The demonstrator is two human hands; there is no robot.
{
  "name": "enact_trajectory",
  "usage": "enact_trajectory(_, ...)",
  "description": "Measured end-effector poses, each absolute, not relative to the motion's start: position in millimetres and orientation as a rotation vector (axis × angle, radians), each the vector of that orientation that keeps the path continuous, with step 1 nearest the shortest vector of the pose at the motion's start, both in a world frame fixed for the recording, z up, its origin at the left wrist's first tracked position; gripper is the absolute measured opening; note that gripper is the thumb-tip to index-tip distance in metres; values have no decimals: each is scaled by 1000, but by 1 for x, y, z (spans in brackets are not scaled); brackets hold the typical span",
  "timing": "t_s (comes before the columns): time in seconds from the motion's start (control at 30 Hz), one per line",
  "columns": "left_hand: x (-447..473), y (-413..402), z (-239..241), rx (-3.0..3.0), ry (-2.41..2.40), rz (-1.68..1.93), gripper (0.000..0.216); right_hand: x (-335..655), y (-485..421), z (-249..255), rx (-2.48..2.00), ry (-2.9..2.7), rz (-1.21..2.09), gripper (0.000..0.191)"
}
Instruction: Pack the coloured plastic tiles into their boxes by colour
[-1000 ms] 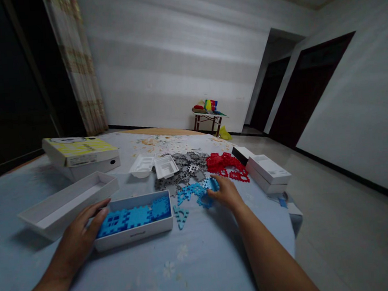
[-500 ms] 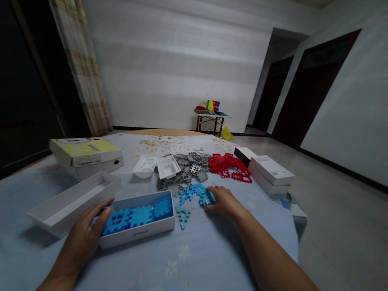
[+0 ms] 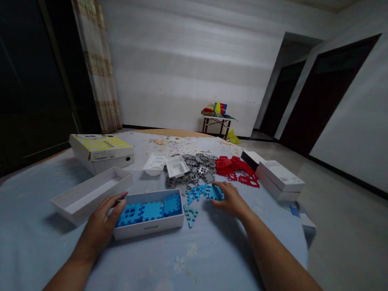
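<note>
My left hand [image 3: 102, 220] rests against the left end of a white box [image 3: 149, 224], fingers curled over its rim. Blue interlocking pieces [image 3: 148, 209] lie flat inside the box. My right hand [image 3: 231, 199] sits on a loose heap of blue pieces [image 3: 201, 192] just right of the box, its fingers closed on one blue piece at the heap's edge. A single blue triangular piece [image 3: 190, 215] lies between box and hand. Grey pieces [image 3: 196, 170] and red pieces [image 3: 237, 170] are piled farther back.
A light blue cloth [image 3: 178, 273] covers the table. An empty white tray [image 3: 92, 194] and a yellow-lidded box [image 3: 101, 150] stand at the left. Small white inserts [image 3: 168, 165] sit mid-table, white boxes [image 3: 280, 178] at the right edge. Floor drops off to the right.
My right hand slid slightly over the blue heap and stays on it. The left hand keeps its hold on the box end. The view shifted to the left.
</note>
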State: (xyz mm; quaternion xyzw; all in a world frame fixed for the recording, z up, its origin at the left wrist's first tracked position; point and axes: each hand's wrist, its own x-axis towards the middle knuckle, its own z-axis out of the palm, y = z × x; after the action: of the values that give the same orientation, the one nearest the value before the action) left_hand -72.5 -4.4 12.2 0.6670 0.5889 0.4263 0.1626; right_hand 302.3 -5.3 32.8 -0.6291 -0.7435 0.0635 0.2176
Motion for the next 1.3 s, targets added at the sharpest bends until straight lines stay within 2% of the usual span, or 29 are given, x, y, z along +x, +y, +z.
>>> enact_trajectory(0.27, -74, -1, 8, 1923, 1661, 1258, 51, 235, -12, 78, -1254, -2352, 151, 62)
enact_trajectory(0.57, -73, -3, 9, 1926, 1640, 1279, 49, 181, 13, 89, -1332, -2856, -30, 61)
enact_trajectory(0.83, -73, -2, 7, 1967, 1607, 1272, 47, 178, 20, 89, -1379, -2927, 161, 62)
enact_trajectory(0.97, -75, -2, 6, 1951, 1605, 1263, 47, 189, 22, 93, -1347, -2822, 370, 66)
enact_trajectory(1.1, -74, -2, 7, 1938, 1606, 1261, 48, 198, 22, 98, -1329, -2684, 524, 53)
enact_trajectory(1.2, -72, -3, 11, 1923, 1625, 1253, 49, 198, 21, 94, -1344, -2705, 439, 41)
enact_trajectory(1.3, -71, -5, 14, 1913, 1630, 1242, 51, 195, 18, 88, -1368, -2745, 346, 37)
